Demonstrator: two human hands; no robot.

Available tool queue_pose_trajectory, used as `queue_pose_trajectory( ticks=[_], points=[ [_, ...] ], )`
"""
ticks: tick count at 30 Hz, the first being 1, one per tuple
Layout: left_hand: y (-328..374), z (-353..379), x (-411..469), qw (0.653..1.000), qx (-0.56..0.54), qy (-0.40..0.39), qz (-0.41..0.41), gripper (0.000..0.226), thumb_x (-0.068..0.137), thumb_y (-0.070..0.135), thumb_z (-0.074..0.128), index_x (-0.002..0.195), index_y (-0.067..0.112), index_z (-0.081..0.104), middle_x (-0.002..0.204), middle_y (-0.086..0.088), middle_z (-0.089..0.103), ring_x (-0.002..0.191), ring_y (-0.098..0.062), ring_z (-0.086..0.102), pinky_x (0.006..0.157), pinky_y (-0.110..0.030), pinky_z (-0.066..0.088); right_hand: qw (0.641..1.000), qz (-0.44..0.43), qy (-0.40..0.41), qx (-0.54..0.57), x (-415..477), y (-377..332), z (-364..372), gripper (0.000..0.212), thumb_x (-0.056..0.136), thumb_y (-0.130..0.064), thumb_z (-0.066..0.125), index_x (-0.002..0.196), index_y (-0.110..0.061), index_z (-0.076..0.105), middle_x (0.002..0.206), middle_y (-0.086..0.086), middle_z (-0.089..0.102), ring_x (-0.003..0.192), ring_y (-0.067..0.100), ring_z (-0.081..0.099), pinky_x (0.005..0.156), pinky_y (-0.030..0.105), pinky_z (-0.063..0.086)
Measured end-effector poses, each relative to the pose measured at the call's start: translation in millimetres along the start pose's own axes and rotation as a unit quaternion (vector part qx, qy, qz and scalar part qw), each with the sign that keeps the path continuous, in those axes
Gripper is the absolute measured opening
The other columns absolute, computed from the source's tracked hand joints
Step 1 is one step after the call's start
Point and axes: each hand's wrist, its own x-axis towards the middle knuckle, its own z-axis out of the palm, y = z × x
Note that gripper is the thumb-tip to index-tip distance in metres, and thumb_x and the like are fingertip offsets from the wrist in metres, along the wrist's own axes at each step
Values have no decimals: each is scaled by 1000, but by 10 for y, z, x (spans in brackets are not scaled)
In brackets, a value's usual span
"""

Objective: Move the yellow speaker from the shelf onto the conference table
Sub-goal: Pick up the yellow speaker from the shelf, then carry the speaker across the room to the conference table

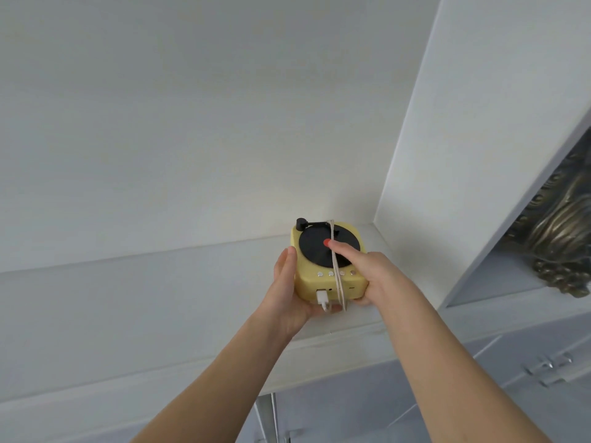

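White shelf fills most of the view. A bronze-coloured ornament stands in the next compartment to the right. The yellow speaker is at the shelf's right end, near the side wall; I cannot tell whether it rests there or is lifted. The left grip clasps its left side. The right grip clasps its right side, thumb across the black disc. A pale cord loops over the speaker.

A furnished indoor room, office or home cannot be told. A white upright divider splits a built-in white shelf. Right of it sits a bronze-coloured ornament; below it, grey cabinet doors carry metal fittings.
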Motion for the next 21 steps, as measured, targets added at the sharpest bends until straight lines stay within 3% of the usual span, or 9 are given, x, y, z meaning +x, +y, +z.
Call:
queue_pose_trajectory(
  ticks=[3,5,10,15,18,21],
  points=[
    [-61,22,17,999,-36,14,26,55,92,51,46,142,36,30,139,-15,52,116,-44,57,58,-46,53,1000,21,-11,-5,-35,-24,-51,91,41,-51,87,116,-12,54,113,12,63,99,34,63,84,52,52],
    [-56,60,22,999,-33,13,15,50,94,47,45,140,27,38,134,-15,57,112,-41,60,58,-45,54,999,32,-12,2,-44,-23,-79,99,34,-51,88,119,-14,53,115,12,63,98,34,63,81,53,53],
    [-14,174,-12,999,-19,23,-38,35,93,39,49,115,15,61,108,-14,70,94,-34,66,77,-48,53,1000,18,-10,23,-52,-14,-108,109,33,-51,89,127,-15,49,115,12,62,94,33,66,76,53,56],
    [106,221,46,998,26,8,-53,49,88,43,55,129,17,51,121,-18,66,92,-36,68,70,-46,56,998,-2,-26,51,-83,-38,-188,97,43,-51,89,126,-16,52,113,12,66,90,30,70,68,48,59],
    [174,245,47,997,34,-32,-62,49,88,44,55,127,16,54,110,-15,70,87,-33,69,76,-46,54,998,-17,-27,58,-96,-91,-238,84,48,-48,88,119,-16,58,111,13,68,90,30,70,73,48,58],
    [209,269,45,996,46,-42,-70,46,86,47,55,121,17,58,105,-13,71,86,-32,67,79,-45,52,998,-19,-21,62,-132,-136,-268,89,42,-49,89,117,-14,58,112,13,67,92,31,69,77,48,58]
  ],
)
